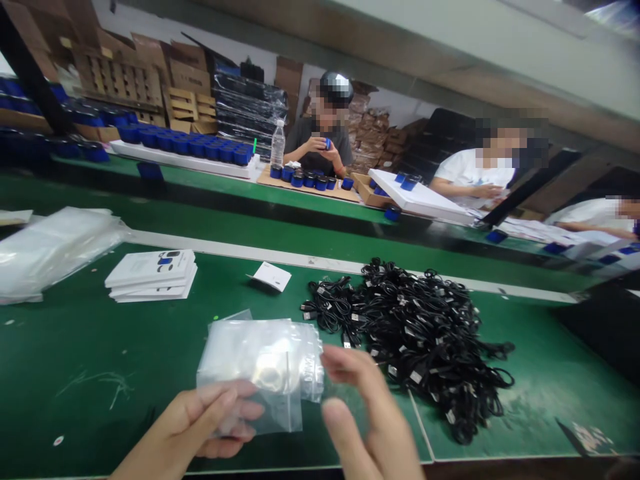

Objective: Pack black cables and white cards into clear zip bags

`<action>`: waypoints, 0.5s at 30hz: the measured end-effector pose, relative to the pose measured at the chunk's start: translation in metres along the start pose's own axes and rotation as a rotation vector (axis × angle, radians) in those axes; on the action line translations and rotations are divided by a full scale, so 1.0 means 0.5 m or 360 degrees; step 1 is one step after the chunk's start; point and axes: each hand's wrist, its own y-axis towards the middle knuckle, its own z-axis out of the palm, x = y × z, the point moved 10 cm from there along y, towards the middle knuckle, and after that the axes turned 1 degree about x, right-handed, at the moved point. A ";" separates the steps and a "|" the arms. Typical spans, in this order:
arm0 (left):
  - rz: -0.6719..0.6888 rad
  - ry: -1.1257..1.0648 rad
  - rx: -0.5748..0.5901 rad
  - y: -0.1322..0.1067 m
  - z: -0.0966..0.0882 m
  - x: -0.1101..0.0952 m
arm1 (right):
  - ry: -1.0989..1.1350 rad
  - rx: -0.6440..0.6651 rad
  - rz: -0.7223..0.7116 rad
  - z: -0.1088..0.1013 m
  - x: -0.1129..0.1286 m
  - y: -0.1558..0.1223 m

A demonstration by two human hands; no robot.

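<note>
Between the thumb and fingers of my left hand [215,420] is a clear zip-lock bag [285,410], its zip edge turned to the right. Behind it a stack of similar clear bags [250,343] lies on the green table [155,373]. My right hand [367,407] is just right of the held bag, thumb and fingers spread and somewhat blurred, with nothing in it. To its right spreads a large heap of black USB cables [425,333], each coiled up. A small folded white leaflet [271,276] sits beyond the bag stack.
A stack of white printed booklets [153,275] and a pile of larger plastic bags [55,250] are at left. Across the raised ledge, several people work beside rows of blue-and-black round items [185,143], a water bottle [277,143] and a white board [420,193].
</note>
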 end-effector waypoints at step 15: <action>0.0084 0.0086 -0.0019 0.010 -0.009 -0.004 | 0.0154 0.0317 0.0297 0.106 -0.047 0.040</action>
